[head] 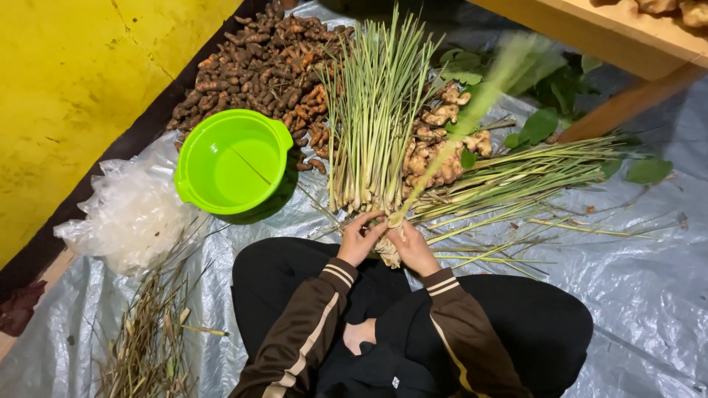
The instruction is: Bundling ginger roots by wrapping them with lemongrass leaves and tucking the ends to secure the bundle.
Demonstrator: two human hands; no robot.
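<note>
Lemongrass stalk [442, 166], blurred, slants up toward 1 o'clock from both hands at the lap. Left hand [359, 239] and right hand [413, 249] have fingers clamped on its pale root end. Under everything lies a clear plastic sheet [641, 280] on the floor. At 8 o'clock sit dry trimmings [151, 339] and a crumpled bag [129, 214]. Beyond, at 10 o'clock, a green basin [232, 162]; at 12, a lemongrass bundle [372, 110], ginger [442, 140], then turmeric [262, 63]. A yellow wall [74, 81] rises at 10 o'clock, a wooden worktop [612, 33] at 2.
</note>
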